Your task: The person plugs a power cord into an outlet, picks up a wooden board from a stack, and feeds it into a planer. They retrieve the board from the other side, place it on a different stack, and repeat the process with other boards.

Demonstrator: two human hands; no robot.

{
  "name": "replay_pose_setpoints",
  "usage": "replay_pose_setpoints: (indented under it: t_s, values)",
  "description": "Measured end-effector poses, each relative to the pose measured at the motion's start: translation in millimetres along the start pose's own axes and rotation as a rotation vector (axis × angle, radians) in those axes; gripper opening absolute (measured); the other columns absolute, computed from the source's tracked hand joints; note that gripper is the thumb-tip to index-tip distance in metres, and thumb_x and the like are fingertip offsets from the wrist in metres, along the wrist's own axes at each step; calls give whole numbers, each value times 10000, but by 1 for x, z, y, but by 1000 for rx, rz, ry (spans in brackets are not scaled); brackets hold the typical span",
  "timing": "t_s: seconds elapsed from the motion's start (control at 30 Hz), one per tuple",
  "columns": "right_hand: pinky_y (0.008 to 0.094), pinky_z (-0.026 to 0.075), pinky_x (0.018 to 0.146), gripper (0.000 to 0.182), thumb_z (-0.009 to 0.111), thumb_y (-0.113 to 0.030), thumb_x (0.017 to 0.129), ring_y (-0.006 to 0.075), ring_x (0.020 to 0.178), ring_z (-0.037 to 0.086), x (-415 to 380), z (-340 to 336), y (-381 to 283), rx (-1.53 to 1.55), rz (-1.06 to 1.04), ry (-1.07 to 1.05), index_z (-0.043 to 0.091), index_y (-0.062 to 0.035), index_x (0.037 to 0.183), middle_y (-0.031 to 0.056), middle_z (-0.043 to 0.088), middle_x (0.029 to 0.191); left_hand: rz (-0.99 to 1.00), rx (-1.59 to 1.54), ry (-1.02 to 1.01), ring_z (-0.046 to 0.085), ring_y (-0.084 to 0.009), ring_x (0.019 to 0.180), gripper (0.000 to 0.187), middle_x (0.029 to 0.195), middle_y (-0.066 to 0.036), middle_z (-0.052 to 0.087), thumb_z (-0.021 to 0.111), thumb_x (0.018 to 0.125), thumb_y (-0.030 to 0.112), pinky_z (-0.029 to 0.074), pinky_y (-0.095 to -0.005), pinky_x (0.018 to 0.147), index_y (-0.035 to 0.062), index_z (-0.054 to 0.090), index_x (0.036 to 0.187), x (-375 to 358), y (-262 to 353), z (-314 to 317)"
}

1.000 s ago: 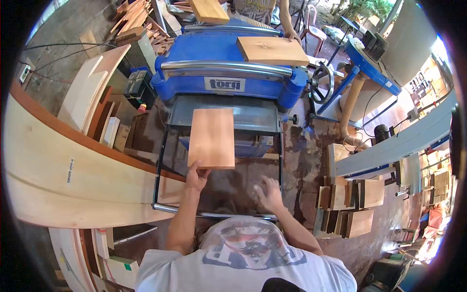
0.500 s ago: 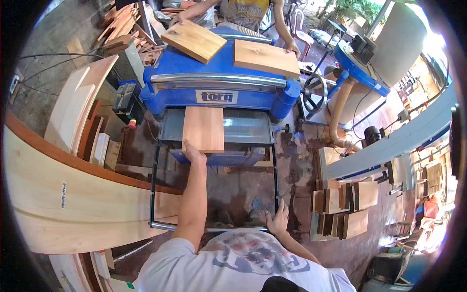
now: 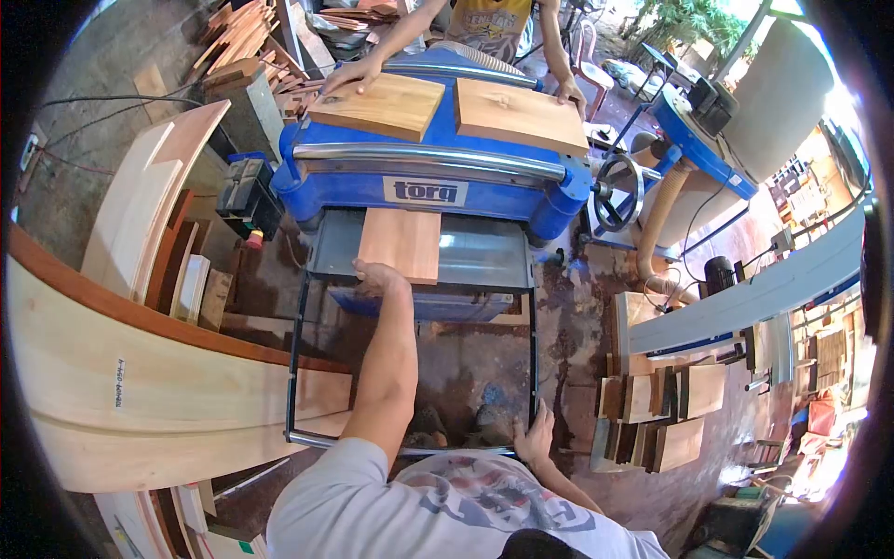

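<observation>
Flr stained — L hand holds board (R hand by frame)

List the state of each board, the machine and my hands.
Machine: cannot tell if running
Near board: far end in machine
Left hand: on near board's corner
Right hand: open, by the frame
Far left board: flat atop machine, co-worker's hand on it
Far right board: flat atop machine

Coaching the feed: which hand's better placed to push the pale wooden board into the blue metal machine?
Probably the left hand: it's on the board; the right hand is by the black metal frame, farther back.
</observation>
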State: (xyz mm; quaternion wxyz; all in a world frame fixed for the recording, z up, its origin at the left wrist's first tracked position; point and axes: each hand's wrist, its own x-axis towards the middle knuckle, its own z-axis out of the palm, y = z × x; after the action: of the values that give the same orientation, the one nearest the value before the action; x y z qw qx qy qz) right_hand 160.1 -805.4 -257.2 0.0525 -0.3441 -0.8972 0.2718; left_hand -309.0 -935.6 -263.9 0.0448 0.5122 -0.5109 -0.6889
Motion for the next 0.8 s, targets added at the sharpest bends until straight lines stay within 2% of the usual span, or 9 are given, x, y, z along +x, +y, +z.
replay_pose_setpoints:
  t_s: [0.07,0.2,0.3,0.43,0.5,0.6,0.67,0.73,0.8]
  values:
    - [494,386,1033,741,655,-255,866,458,1228,428,0,-5,-5,24,69,-33,294,30,1447,281,428,1336,-81,25,31,362,-462,1342,944,1423,-364,344,440,900,642,293,-521,1121,-106,249,1443,-3,3,9]
    - [497,392,1025,728,646,-277,875,456,1225,434,1,1,3,9,-8,-14,303,29,1440,284,436,1321,-118,166,82,386,-477,1312,973,1398,-373,364,446,877,669,321,-524,1091,-91,249,1452,2,3,23]
    - [501,396,1017,724,643,-298,882,461,1209,447,-3,0,9,12,-26,-6,308,27,1436,288,438,1313,3,336,65,392,-480,1309,1000,1395,-375,368,453,861,689,346,-512,1075,-83,246,1462,-7,4,13]
    - [500,411,993,715,638,-314,892,469,1176,466,-1,0,5,33,-3,24,315,31,1428,291,441,1304,12,130,49,356,-483,1340,1026,1418,-389,337,521,855,656,356,-500,1070,-80,193,1490,-23,4,-3]
    - [495,420,982,706,635,-317,896,468,1164,472,-1,1,7,52,-5,59,320,31,1423,293,444,1299,200,212,-221,312,-486,1368,1011,1455,-377,303,566,857,606,330,-495,1094,-81,188,1496,9,-43,-32]
    - [481,422,982,684,625,-317,906,460,1159,476,-4,2,15,129,0,79,331,31,1416,292,450,1293,592,580,-390,282,-466,1399,953,1498,-336,292,630,855,515,262,-474,1145,-87,240,1483,-16,-100,-116]
    - [471,410,999,661,614,-313,914,450,1164,477,-3,-3,15,244,81,84,344,32,1409,287,455,1291,610,696,-574,311,-427,1400,898,1501,-299,325,634,860,485,224,-458,1163,-90,296,1462,-77,-97,-180]
    - [453,379,1038,643,599,-330,930,423,1199,468,-1,-1,30,376,73,162,365,35,1404,279,459,1311,576,1066,-728,349,-397,1385,899,1501,-290,331,678,849,438,251,-448,1153,-94,287,1460,-125,-75,-225]
    - [418,396,1025,679,606,-370,931,359,1216,480,-7,-5,48,428,246,237,368,34,1423,263,455,1335,589,1061,-842,377,-384,1363,853,1497,-279,334,698,853,362,284,-434,1139,-81,293,1460,-114,-105,-261]
